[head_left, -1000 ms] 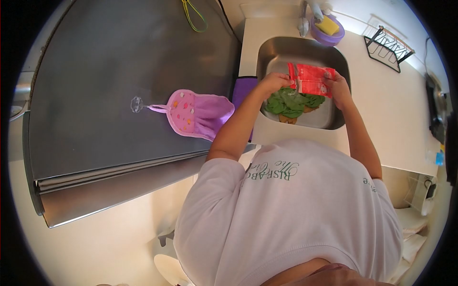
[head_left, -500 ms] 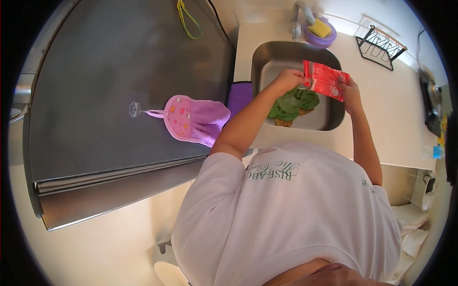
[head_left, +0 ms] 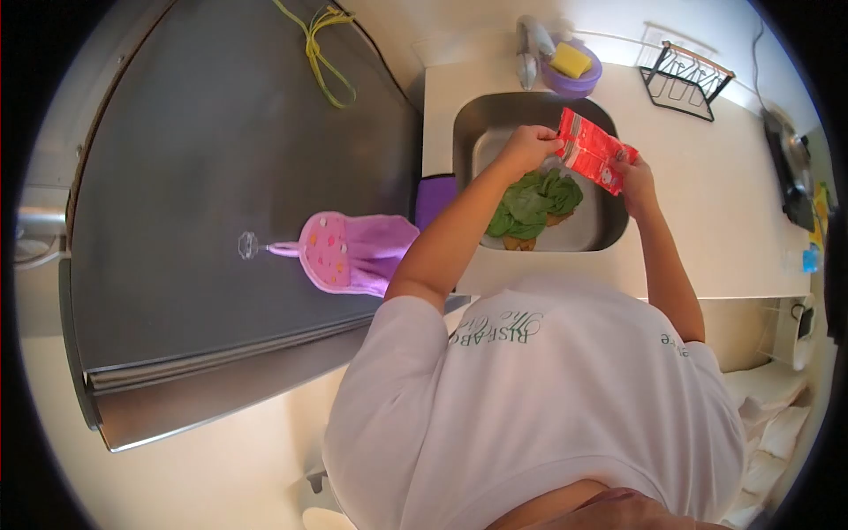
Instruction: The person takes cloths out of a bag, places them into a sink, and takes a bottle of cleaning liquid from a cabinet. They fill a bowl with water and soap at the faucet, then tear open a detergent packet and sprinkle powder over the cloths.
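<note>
Over the sink (head_left: pixel 609 231), I hold a red printed packet (head_left: pixel 594 152) stretched between both hands. My left hand (head_left: pixel 530 148) pinches its left end, fingers closed. At its lower right end, my right hand (head_left: pixel 638 182) is closed on the packet, thumb on top. The packet is tilted, its right end lower in view; I cannot tell whether it is sealed. Beneath it, in the sink, lies a heap of green leafy vegetables (head_left: pixel 533 203). Brown pieces (head_left: pixel 519 243) show under the leaves, their kind unclear.
A faucet (head_left: pixel 528 62) and a purple bowl (head_left: pixel 574 84) with a yellow sponge (head_left: pixel 571 60) stand behind the sink. A black wire rack (head_left: pixel 680 88) is at back right. Left, a pink hanging towel (head_left: pixel 353 252) is on a grey appliance surface (head_left: pixel 203 159). A pan (head_left: pixel 793 168) sits far right.
The packet has tilted further, its right end dropping, and my right hand has moved slightly lower with it. My head view has shifted a little. Both hands keep hold.
</note>
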`<state>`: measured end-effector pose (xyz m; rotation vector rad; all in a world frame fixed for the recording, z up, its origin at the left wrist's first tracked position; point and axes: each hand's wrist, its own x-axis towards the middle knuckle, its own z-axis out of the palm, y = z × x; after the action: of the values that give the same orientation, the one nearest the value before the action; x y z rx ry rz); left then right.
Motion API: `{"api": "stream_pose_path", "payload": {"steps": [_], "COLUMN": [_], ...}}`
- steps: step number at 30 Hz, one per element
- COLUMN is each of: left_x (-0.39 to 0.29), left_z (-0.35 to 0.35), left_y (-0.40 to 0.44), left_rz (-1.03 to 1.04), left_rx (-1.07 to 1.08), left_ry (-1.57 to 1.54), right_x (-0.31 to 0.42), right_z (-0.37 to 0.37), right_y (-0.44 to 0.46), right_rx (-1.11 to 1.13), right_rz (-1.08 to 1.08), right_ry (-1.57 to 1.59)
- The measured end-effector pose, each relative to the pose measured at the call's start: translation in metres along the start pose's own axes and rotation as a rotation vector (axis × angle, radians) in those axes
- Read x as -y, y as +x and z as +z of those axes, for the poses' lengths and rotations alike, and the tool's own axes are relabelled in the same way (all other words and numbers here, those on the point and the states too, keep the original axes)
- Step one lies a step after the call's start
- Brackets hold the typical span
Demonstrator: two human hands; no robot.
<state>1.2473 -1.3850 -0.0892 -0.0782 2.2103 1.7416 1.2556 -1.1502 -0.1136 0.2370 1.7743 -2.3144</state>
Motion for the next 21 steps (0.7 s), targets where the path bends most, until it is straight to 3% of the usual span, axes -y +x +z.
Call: {"api": "stream_pose_path", "payload": {"steps": [2, 5, 6, 9, 11, 14, 17, 20, 21], "left_x": [-0.017, -0.048, -0.053, -0.066, -0.072, -0.074, -0.07, -0.052, -0.033], "left_z": [0.005, 0.015, 0.017, 0.024, 0.029, 0.047, 0.058, 0.059, 0.054], "left_y": [-0.009, -0.022, -0.021, -0.017, -0.013, 0.002, 0.02, 0.044, 0.056], "left_rz": [0.162, 0.475, 0.519, 0.639, 0.71, 0.734, 0.804, 0.723, 0.513], "left_rx": [-0.01, -0.266, -0.254, -0.214, -0.179, -0.112, -0.135, -0.329, -0.262], "left_ry": [0.186, 0.922, 0.99, 1.147, 1.197, 1.178, 0.84, 0.421, 0.243], "right_x": [-0.004, -0.023, -0.021, -0.024, -0.008, 0.005, -0.011, 0.006, 0.028], "right_z": [-0.001, -0.006, -0.006, -0.001, -0.005, -0.004, -0.032, -0.057, -0.06], "right_y": [-0.008, -0.009, -0.006, -0.013, -0.017, -0.015, 0.025, 0.063, 0.067], "right_rx": [-0.027, -0.123, -0.092, -0.285, -0.103, 0.166, 0.128, -0.018, -0.058], "right_rz": [0.089, 0.082, 0.032, -0.255, -0.319, -0.311, -0.131, -0.253, -0.233], "right_ry": [0.081, -0.1, -0.235, -0.433, -0.551, -0.529, -0.137, -0.107, -0.112]}}
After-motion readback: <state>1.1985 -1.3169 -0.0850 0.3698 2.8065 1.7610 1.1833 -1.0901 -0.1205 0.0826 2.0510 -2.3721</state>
